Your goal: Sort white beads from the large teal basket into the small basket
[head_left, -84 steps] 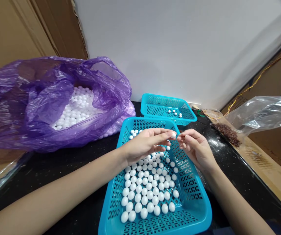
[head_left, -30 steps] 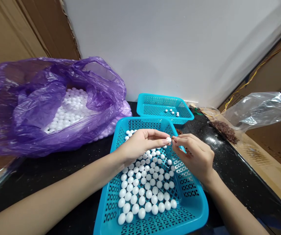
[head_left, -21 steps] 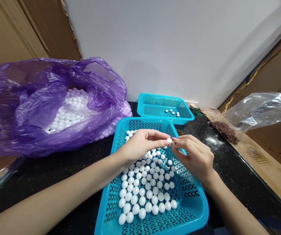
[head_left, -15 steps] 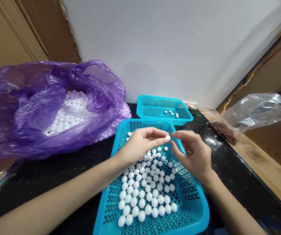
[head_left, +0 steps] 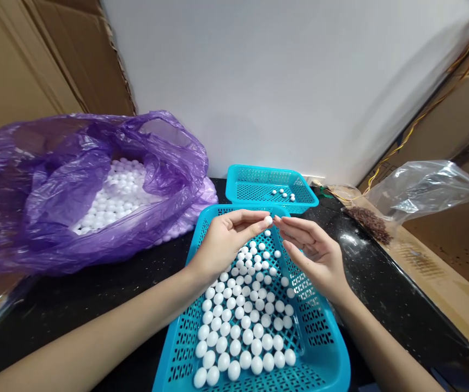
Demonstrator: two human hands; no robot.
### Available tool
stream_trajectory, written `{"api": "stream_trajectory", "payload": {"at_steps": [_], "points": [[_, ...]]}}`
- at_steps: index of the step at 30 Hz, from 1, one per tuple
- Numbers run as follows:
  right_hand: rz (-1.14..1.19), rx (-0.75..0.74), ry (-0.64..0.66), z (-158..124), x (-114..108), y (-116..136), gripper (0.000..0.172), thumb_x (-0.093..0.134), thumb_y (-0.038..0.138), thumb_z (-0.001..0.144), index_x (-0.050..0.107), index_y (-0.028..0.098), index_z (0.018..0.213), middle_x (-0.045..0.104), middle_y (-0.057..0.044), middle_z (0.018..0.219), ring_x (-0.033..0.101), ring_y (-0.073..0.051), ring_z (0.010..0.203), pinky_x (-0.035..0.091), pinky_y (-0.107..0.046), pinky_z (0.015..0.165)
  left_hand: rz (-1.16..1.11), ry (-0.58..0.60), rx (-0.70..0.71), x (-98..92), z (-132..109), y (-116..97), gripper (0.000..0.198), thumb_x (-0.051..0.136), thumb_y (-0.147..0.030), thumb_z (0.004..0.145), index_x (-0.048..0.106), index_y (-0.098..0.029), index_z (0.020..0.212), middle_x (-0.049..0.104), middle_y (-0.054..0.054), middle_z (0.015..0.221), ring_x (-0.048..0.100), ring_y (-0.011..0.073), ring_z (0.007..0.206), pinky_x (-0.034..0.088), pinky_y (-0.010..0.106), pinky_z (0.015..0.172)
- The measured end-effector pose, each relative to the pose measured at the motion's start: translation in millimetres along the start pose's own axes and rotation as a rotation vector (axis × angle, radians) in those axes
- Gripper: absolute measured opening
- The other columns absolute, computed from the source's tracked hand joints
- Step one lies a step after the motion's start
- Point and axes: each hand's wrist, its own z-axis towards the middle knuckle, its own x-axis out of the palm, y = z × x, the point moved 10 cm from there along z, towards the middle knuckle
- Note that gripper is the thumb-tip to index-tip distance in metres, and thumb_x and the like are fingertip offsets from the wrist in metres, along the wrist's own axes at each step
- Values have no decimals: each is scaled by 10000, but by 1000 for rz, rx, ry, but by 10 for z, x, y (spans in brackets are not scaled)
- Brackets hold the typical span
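Observation:
Over the far part of a blue plastic basket (head_left: 339, 348), my left hand (head_left: 228, 239) pinches a small white ball (head_left: 268, 220) between thumb and fingers. My right hand (head_left: 316, 253) is just right of that ball, fingers stretched toward it and thumb apart from them. The fingertips are at or very near the ball's right side; whether they touch it I cannot tell. A tiny dark speck shows between them, too small to name. Many loose white balls (head_left: 246, 322) lie in the basket below both hands.
At the left a purple plastic bag (head_left: 66, 179) gapes open, full of white balls. A second blue basket (head_left: 273, 173) with several balls stands behind. On the right are a clear bag (head_left: 426, 188) and small reddish-brown pieces (head_left: 367, 222). A white wall (head_left: 291, 81) closes the back.
Both hands and the pinched ball have shifted slightly left. The right thumb sits farther from its fingertips. Brown pieces seen beside the basket are now hidden behind the right hand.

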Motion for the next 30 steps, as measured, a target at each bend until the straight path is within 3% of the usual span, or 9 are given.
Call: {"api": "stream_trajectory", "payload": {"at_steps": [7,17,30], "points": [[165,61,-1,51,-17,-36,331,591,131,822,562,233,1135,634,-56,1212,550,-212,1172,479,-395,1010,-42,-6,-2,2,-18,-24,217,735,-275,735,692,-157,911,715,58,974,648,190,952,460,321,936],[338,108,43,50,21,-136,337,616,106,823,599,268,1119,639,-5,1210,557,-161,1166,463,-283,1008,-127,31,75,46,-19,-91,144,728,-204,750,715,-173,889,729,28,937,674,130,888,513,197,843],[387,134,83,42,32,-245,335,628,108,819,607,277,1108,653,9,1188,561,-144,1159,444,-280,1018,-102,24,64,53,-47,-87,134,745,-220,729,729,-191,858,731,12,921,672,129,892,525,187,825]]}}
